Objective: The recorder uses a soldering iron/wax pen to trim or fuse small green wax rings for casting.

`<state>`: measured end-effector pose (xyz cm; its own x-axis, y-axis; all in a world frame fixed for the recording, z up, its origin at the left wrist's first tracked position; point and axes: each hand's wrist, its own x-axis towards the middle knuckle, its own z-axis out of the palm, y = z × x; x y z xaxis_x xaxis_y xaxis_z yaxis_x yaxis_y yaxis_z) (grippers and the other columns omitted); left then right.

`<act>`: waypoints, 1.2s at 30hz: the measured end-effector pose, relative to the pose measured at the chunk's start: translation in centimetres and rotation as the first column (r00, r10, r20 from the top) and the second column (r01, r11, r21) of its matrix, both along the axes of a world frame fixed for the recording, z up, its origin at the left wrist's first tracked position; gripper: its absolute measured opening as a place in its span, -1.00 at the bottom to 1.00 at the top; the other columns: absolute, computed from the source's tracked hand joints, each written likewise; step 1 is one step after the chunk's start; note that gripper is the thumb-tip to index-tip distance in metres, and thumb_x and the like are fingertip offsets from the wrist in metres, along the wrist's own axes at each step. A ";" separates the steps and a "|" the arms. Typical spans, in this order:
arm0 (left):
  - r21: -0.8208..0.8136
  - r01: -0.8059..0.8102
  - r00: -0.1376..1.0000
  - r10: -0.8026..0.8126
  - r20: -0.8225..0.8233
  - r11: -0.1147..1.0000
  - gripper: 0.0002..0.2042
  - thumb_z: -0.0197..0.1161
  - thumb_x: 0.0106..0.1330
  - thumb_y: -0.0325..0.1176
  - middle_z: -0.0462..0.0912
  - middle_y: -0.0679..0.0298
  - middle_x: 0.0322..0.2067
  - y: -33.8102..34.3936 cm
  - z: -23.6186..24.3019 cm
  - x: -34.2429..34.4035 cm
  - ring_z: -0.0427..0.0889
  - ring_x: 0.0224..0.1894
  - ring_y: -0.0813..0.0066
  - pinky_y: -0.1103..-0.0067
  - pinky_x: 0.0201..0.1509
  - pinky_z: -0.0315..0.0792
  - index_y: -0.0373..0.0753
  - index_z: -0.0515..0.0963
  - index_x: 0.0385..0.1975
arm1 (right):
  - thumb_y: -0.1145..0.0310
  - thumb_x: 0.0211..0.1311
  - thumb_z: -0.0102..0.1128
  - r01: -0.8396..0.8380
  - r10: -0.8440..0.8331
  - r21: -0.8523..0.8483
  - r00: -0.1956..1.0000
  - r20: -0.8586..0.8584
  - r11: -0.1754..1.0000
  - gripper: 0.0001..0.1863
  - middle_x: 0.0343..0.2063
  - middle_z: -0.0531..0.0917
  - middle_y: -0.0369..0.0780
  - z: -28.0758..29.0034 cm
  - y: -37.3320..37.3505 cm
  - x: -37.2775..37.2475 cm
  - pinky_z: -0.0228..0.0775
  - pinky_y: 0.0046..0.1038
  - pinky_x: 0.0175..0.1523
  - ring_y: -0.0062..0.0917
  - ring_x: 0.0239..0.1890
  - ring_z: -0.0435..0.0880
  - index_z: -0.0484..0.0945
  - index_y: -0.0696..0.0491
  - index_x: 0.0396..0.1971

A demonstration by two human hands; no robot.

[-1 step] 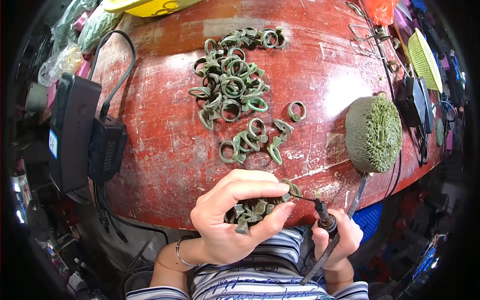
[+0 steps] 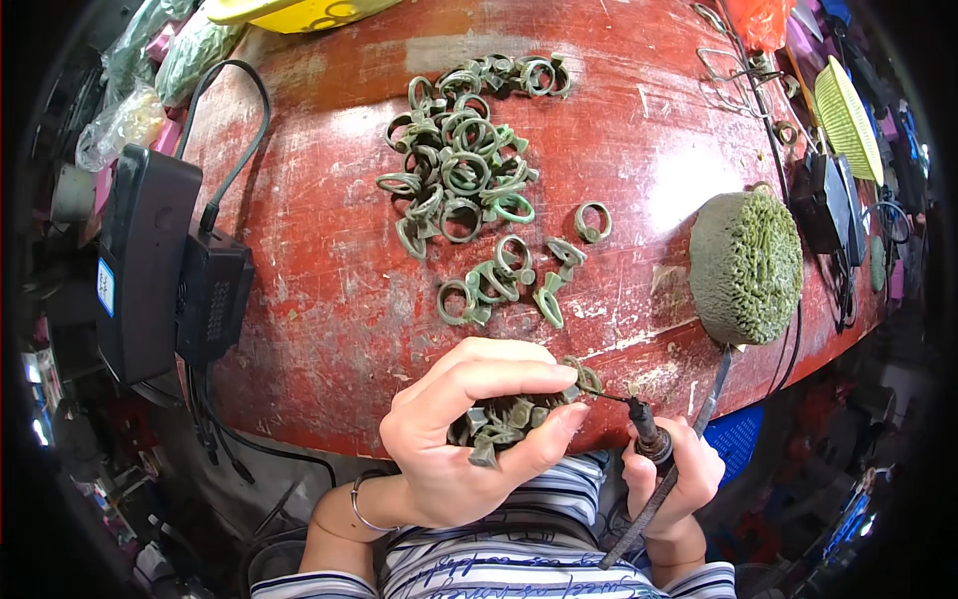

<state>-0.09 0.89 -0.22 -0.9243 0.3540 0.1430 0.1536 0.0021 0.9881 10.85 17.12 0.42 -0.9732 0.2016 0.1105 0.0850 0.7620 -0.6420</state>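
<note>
My left hand (image 2: 479,419) is curled round a bunch of dull green, wax-like rings (image 2: 506,423). One green ring (image 2: 583,375) sticks out at the tips of its thumb and forefinger. My right hand (image 2: 684,471) grips a dark pen-like tool (image 2: 647,431), perhaps a heated wax pen, whose thin tip meets or nearly meets that ring. A long grey file-like bar (image 2: 654,511) slants across the same hand; whether the fingers hold it too, I cannot tell. Beyond my hands lies a heap of similar rings (image 2: 461,172), with several looser ones (image 2: 499,281) nearer me.
On the red worn table (image 2: 339,329), a round green textured block (image 2: 746,268) stands at the right. Black power boxes (image 2: 215,295) with cables sit at the left edge. A yellow basin (image 2: 299,14) is at the back, and a yellow-green basket (image 2: 846,120) leans far right.
</note>
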 end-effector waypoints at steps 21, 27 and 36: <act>-0.133 -0.079 0.973 0.048 -0.225 0.988 -0.69 0.35 -0.17 -0.66 0.56 0.15 -0.39 0.1 0.3 0.2 0.58 -0.39 0.44 0.62 -0.33 0.49 -0.32 0.57 -0.33 | 0.14 -0.04 0.33 0.022 -0.020 0.082 0.999 -0.025 0.996 -0.64 -0.67 0.54 -0.26 0.5 -0.3 -0.6 0.30 -0.60 -0.62 -0.50 -0.73 0.50 0.50 0.13 -0.39; -0.159 -0.123 0.970 0.085 -0.227 0.980 -0.68 0.33 -0.20 -0.69 0.56 0.18 -0.40 0.3 0.4 0.4 0.58 -0.39 0.46 0.64 -0.34 0.48 -0.30 0.57 -0.35 | 0.16 -0.06 0.35 0.002 -0.001 0.091 1.000 -0.011 0.996 -0.62 -0.68 0.53 -0.24 0.6 -0.2 -0.8 0.31 -0.59 -0.63 -0.49 -0.73 0.52 0.49 0.13 -0.37; -0.150 -0.128 0.969 0.092 -0.230 0.980 -0.68 0.33 -0.20 -0.69 0.55 0.20 -0.39 0.3 0.3 0.7 0.57 -0.38 0.47 0.63 -0.32 0.49 -0.28 0.57 -0.35 | 0.15 -0.14 0.40 -0.001 -0.003 0.165 1.000 0.023 0.986 -0.61 -0.68 0.53 -0.29 0.6 -0.4 -0.7 0.25 -0.57 -0.66 -0.51 -0.79 0.46 0.51 0.08 -0.37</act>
